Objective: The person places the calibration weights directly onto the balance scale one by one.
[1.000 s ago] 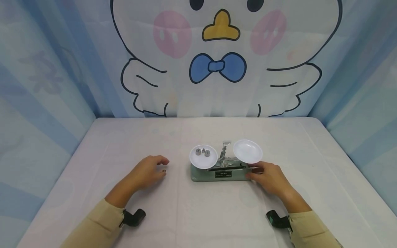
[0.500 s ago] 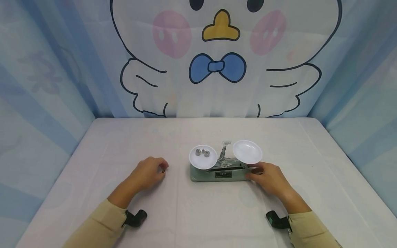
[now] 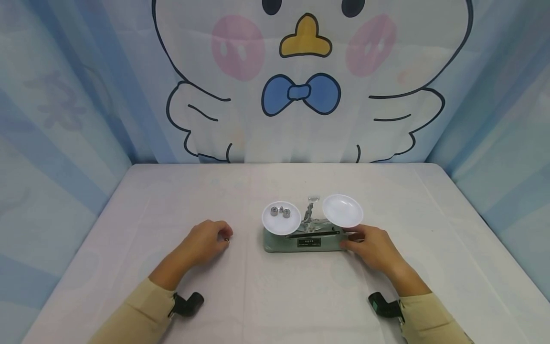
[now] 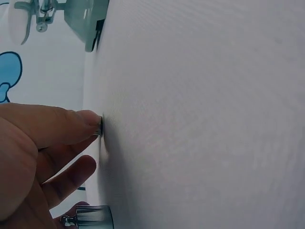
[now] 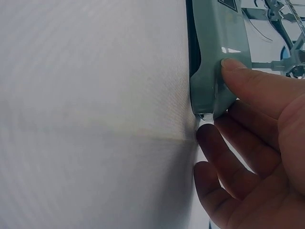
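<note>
My left hand (image 3: 206, 242), low over the cloth left of the balance, pinches a small metal weight (image 4: 99, 126) between thumb and index finger. A larger knobbed metal weight (image 4: 95, 217) stands near its outer fingers in the left wrist view; the hand hides it in the head view. The green balance scale (image 3: 283, 243) has a white left pan (image 3: 279, 226) holding several small metal weights (image 3: 286, 213). Its white right pan (image 3: 343, 210) bears nothing. My right hand (image 3: 373, 246) grips the right end of the base, thumb on the near side (image 5: 236, 67), other fingers behind.
A white cloth covers the table (image 3: 301, 296). Behind it hangs a curtain (image 3: 301, 134) with a cartoon bird, and blue curtains (image 3: 64, 143) stand at both sides. A black wrist camera (image 3: 188, 304) sticks out from each sleeve.
My left thumb and index finger, apart one second ago, have come together on the small weight, and the hand has dropped slightly. The right hand still holds the base.
</note>
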### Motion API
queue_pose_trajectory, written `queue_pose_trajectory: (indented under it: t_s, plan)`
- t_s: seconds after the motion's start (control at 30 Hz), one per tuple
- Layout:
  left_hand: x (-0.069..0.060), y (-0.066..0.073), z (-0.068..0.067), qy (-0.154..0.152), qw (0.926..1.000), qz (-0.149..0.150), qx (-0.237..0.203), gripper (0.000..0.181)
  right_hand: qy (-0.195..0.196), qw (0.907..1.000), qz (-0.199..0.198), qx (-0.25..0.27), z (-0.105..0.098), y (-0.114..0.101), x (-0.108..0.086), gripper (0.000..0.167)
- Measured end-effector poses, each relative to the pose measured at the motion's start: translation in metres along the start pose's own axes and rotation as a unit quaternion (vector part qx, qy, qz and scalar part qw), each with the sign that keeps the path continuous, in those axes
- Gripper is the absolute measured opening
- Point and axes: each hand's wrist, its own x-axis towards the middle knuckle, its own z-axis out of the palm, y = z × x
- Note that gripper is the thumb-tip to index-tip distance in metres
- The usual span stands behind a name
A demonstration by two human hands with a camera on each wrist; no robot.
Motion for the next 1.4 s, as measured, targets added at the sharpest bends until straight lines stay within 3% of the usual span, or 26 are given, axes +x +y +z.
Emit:
queue_pose_trajectory:
  t_s: [0.23, 0.5, 0.9, 1.4]
  plan:
    - [-0.001, 0.003, -0.003, 0.0, 1.0, 0.004, 0.0, 0.013, 0.0, 1.0, -0.001, -0.002, 0.0, -0.001, -0.001, 0.043]
    - [-0.002, 0.018, -0.012, 0.0, 1.0, -0.002, 0.004, 0.014, 0.0, 1.0, 0.002, -0.004, -0.001, -0.002, -0.001, 0.043]
    - [-0.005, 0.045, -0.026, 0.029, 0.9988, 0.039, 0.006, 0.015, -0.002, 1.0, 0.004, -0.003, 0.0, -0.001, -0.001, 0.043]
    - [-0.004, 0.066, -0.033, 0.059, 0.9949, 0.081, 0.006, 0.019, -0.003, 1.0, 0.009, 0.002, 0.001, -0.002, -0.001, 0.044]
